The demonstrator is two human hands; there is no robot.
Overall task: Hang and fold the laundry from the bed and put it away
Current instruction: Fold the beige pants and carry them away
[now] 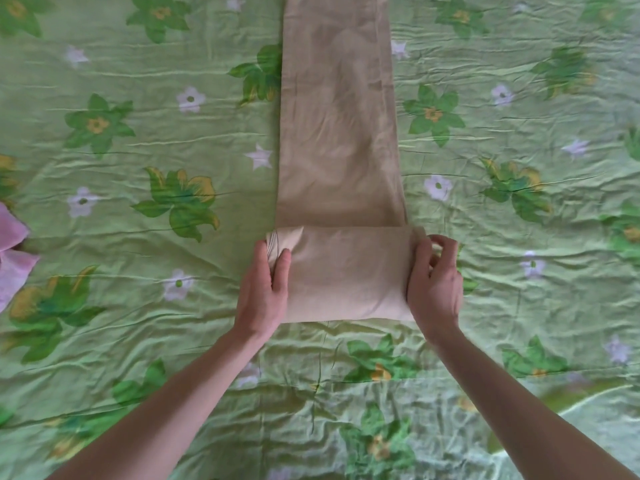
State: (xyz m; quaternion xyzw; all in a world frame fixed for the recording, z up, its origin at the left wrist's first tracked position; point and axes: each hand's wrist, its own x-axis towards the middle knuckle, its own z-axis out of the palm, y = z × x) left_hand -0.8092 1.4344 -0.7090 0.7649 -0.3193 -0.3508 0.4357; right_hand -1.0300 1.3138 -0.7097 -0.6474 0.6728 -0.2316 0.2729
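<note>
At the left edge lies one pink garment [12,258]. The left hand [265,289] grips the near fold's left end, fingers underneath. One beige folded cloth [341,133] runs far up the middle of the flowered bedsheet [138,306]. The right hand [434,282] pinches the right end; uneven pull could skew the fold.
</note>
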